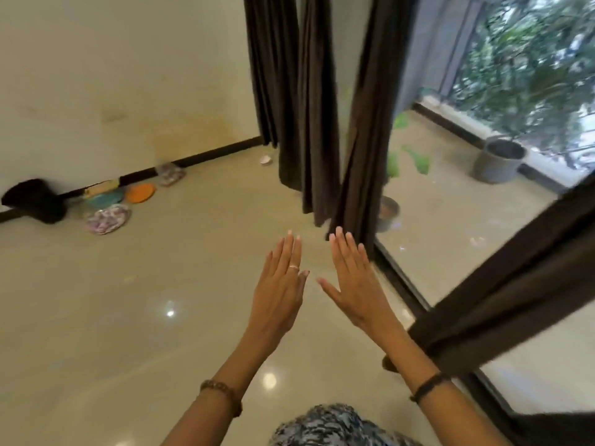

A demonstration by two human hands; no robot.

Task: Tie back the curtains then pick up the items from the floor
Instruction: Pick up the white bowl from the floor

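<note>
Curtains [322,107] hang loose over glossy floor [128,317] — left hand [280,294], right hand [357,284] both spread flat, empty.

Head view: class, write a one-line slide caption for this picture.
Both hands, left and right, open and empty, reach toward the dark curtains; plates lie on the floor by the wall.

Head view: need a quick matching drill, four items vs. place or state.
Items:
1. orange plate
2. grey bucket
3. left hand
4. nearest curtain

Places/states:
A. outside the glass, by the railing
B. open, flat, wearing a ring
C. on the floor by the wall's skirting
D. bunched at lower right beside the right forearm

Pairs: 1-C, 2-A, 3-B, 4-D
</note>
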